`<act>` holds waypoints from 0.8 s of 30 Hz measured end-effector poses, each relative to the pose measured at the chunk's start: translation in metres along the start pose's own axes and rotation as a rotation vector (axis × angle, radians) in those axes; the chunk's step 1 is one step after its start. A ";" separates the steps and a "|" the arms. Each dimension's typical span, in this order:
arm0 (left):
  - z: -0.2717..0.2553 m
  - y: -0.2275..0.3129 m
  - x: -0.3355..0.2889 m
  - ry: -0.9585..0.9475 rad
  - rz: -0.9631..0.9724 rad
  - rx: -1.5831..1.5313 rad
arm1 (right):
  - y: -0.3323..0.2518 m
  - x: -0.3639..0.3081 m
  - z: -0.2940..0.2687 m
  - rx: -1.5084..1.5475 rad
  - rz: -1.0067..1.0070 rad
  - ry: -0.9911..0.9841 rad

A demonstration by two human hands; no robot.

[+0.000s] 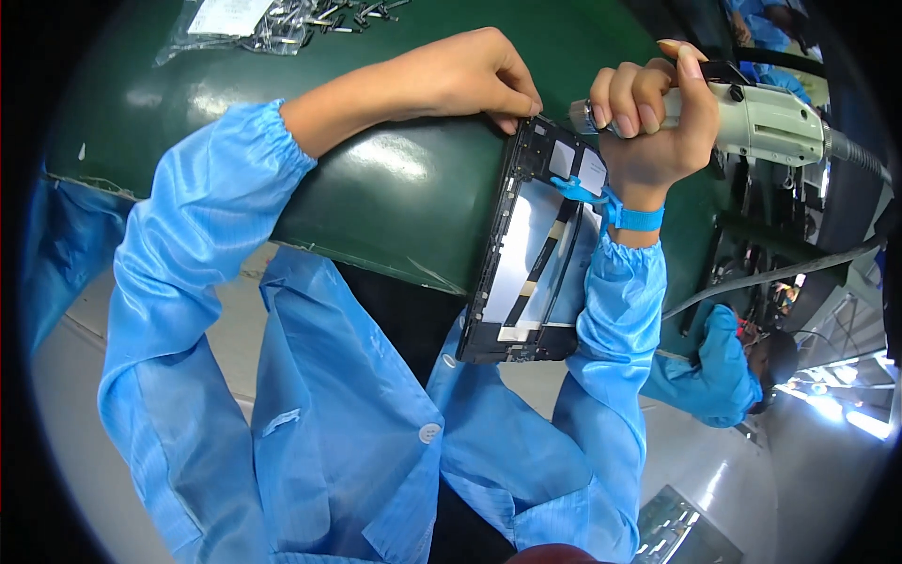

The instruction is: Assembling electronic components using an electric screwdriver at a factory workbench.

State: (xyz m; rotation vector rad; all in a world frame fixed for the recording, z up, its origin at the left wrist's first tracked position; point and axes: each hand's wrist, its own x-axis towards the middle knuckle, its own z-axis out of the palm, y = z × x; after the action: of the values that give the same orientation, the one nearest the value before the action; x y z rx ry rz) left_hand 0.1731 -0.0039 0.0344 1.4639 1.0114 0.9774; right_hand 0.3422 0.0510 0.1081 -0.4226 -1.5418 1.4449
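An opened tablet (540,235), black-framed with pale battery panels and dark strips inside, rests partly on the green table and juts past its near edge. At its far left corner, my left hand (460,75) is closed, thumb and forefinger pinched on the frame; anything small between the fingertips is hidden. My right hand (667,122) is wrapped around a cream power hand tool (770,127) with a metal nose and ribbed cord sleeve. Its nose points left, over the tablet's far right corner. A blue strap (639,218) circles my right wrist, its loose end over the tablet.
On the green table (395,197), a clear bag (272,28) and several small dark and metallic parts (362,13) lie at the far left. A grey cable (770,277) runs along the right. A person in blue (714,376) sits at right; others work beyond.
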 end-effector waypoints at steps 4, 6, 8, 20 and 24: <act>-0.002 -0.005 -0.001 -0.004 0.053 -0.033 | 0.004 -0.002 0.009 -0.066 -0.014 -0.002; -0.004 -0.005 0.000 -0.036 0.053 -0.029 | 0.006 -0.002 0.009 -0.049 0.008 -0.018; -0.009 0.003 0.003 -0.079 0.018 -0.061 | 0.010 -0.002 0.005 -0.031 0.024 -0.024; -0.011 0.013 0.000 -0.096 -0.023 -0.076 | 0.021 -0.004 0.000 -0.080 0.049 0.000; -0.010 0.011 -0.001 -0.099 -0.013 -0.069 | 0.023 -0.004 -0.001 -0.088 0.029 -0.009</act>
State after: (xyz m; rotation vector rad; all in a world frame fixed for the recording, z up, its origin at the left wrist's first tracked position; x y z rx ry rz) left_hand 0.1645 -0.0023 0.0461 1.4327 0.9059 0.9136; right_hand 0.3371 0.0542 0.0858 -0.4931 -1.6171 1.4067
